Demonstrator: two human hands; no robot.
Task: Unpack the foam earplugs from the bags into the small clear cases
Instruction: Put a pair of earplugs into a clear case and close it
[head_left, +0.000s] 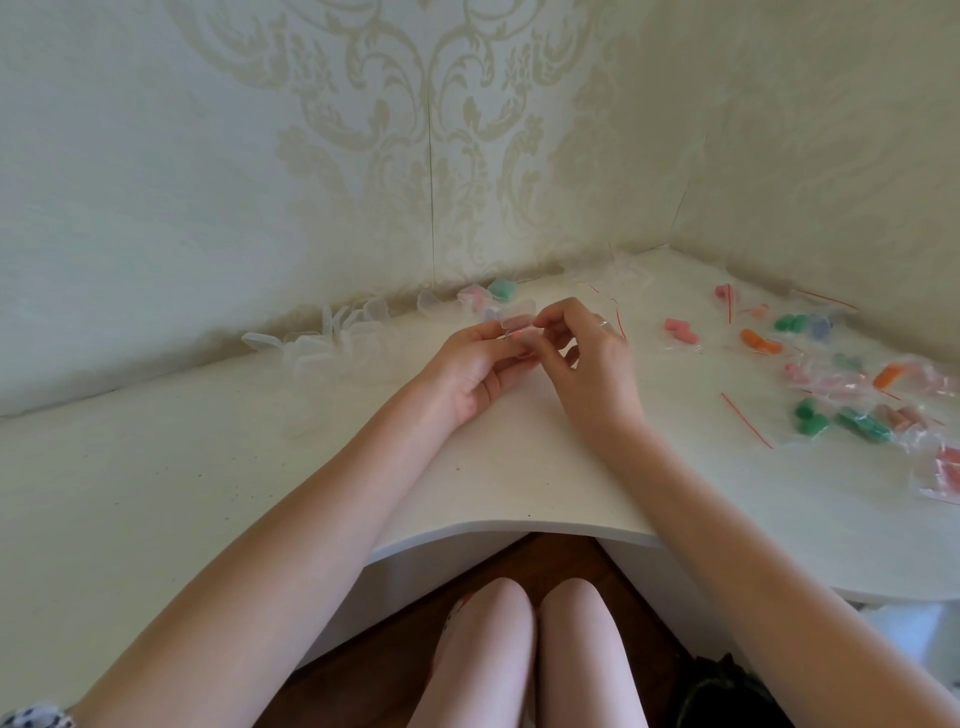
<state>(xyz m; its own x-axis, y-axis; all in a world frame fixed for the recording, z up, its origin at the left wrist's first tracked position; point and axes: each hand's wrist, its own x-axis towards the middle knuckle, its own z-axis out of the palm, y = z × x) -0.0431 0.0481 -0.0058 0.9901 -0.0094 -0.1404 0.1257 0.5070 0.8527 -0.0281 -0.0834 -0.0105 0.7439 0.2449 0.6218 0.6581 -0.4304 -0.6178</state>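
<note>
At the left of the white desk (156, 467), a cluster of empty clear cases (332, 338) is seen lying along the foot of the patterned wall (415, 130), some with lids raised. Further along the wall, filled cases (488, 293) holding pink and green earplugs are set close together. Just in front of these, above the desk's middle, a small clear case (517, 319) is held between both hands, with its lid tilted up and a pink earplug (515, 336) visible inside it. The left hand (478, 369) is curled under the case, its thumb and fingertips gripping the base. The right hand (587, 353) is bent over from the other side, with thumb and forefinger pinched on the edge of the lid; a ring is worn on one finger. To the right, small bags of earplugs (852, 389) in pink, orange, green and blue are scattered over the desk, well apart from the hands, with red-striped bag edges showing among them.
</note>
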